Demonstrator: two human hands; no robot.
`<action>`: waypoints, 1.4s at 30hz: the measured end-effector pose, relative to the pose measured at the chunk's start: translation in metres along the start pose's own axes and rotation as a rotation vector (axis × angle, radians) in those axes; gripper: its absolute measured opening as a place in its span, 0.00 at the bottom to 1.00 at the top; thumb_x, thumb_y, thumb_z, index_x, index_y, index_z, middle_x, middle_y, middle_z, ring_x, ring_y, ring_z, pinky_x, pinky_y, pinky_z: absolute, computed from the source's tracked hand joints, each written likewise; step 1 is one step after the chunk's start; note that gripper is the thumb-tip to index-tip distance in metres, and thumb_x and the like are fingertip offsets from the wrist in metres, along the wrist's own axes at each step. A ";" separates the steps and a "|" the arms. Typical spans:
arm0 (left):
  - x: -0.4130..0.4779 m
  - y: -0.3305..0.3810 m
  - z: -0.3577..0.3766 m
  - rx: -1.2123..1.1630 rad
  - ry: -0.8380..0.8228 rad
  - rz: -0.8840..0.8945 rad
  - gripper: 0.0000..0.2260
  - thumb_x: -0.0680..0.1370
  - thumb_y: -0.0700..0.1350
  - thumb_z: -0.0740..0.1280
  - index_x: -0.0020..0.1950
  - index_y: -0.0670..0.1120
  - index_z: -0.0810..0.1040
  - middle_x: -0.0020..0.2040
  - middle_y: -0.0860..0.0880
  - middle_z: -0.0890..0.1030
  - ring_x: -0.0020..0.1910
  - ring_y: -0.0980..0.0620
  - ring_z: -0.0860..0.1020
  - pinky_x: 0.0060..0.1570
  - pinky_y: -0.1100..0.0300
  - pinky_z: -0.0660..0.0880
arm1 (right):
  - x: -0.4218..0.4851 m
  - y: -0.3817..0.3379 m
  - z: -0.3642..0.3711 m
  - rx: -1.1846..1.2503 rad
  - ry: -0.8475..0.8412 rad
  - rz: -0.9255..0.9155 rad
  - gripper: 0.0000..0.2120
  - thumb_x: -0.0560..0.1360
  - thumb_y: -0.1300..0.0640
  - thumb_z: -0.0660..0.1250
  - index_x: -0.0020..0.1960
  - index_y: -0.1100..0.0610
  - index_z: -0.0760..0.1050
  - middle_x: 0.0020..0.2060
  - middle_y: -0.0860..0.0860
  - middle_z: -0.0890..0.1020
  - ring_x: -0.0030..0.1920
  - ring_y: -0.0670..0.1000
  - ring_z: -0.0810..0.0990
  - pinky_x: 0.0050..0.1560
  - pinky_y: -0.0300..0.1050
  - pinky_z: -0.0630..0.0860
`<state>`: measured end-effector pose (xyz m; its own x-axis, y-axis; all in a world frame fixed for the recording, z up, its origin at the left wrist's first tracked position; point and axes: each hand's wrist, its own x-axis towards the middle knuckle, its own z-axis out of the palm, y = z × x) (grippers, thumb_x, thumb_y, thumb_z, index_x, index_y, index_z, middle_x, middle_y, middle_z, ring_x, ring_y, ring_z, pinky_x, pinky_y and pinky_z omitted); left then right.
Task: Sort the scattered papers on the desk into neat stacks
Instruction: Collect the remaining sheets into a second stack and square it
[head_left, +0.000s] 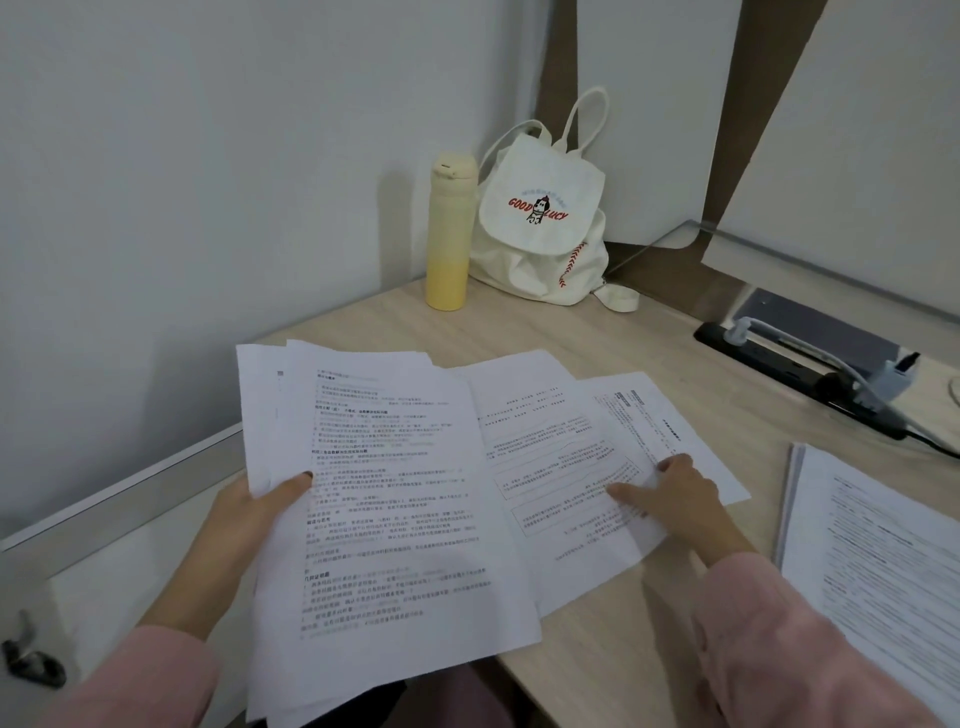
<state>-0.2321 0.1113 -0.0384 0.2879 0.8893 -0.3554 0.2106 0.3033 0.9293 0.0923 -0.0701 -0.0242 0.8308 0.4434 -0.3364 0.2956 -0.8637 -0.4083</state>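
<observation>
Judged from how things lie, the sorting is partway done; taking the yellow bottle (451, 234) at the back of the desk (571, 332) as the marker, one squared stack (872, 561) already lies well to the right of it, on the person's side, its edges fairly even; a second batch, the sheaf (395, 519), is off the desk, straight in front of the bottle and toward the person, its upper edges fanned and not yet tapped flush; the left hand (260, 499) grips this sheaf at its left margin, thumb curled over the top page and the fingers hidden beneath; still to be gathered are the loose sheets (561, 467), in front of the bottle and to its right, overlapping at different angles and partly tucked under the sheaf; the right hand (675, 493) rests on them, one digit stretched flat, the rest curled down onto the paper; whether they pinch an edge I cannot tell; what seems left is to lift these last sheets, join them to a pile and square the sheaf; a white bag (540, 223) stands just right of the bottle, and a power strip (800, 374) lies farther right.
</observation>
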 end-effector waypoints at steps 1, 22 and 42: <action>-0.001 0.000 0.001 0.001 -0.011 -0.001 0.15 0.75 0.43 0.68 0.61 0.42 0.77 0.57 0.43 0.81 0.54 0.42 0.79 0.59 0.46 0.73 | 0.001 0.000 -0.001 0.037 -0.028 -0.020 0.24 0.70 0.47 0.70 0.57 0.60 0.67 0.55 0.57 0.75 0.53 0.56 0.75 0.48 0.47 0.72; -0.005 0.018 0.006 0.178 -0.368 -0.024 0.20 0.65 0.54 0.73 0.54 0.49 0.81 0.51 0.48 0.85 0.47 0.49 0.83 0.49 0.52 0.77 | 0.000 -0.014 -0.048 0.653 -0.494 -0.262 0.12 0.74 0.61 0.66 0.56 0.58 0.78 0.50 0.54 0.84 0.51 0.56 0.83 0.56 0.52 0.77; -0.004 0.029 0.042 0.395 -0.587 0.092 0.10 0.76 0.44 0.67 0.54 0.58 0.78 0.47 0.62 0.84 0.45 0.63 0.82 0.41 0.69 0.74 | -0.010 -0.090 0.008 0.033 0.080 -0.694 0.26 0.74 0.54 0.67 0.70 0.52 0.64 0.67 0.51 0.68 0.66 0.52 0.65 0.62 0.44 0.64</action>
<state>-0.1879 0.1016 -0.0144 0.7529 0.5406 -0.3754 0.4516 -0.0095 0.8921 0.0540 0.0046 0.0093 0.4881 0.8696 0.0746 0.7569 -0.3791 -0.5323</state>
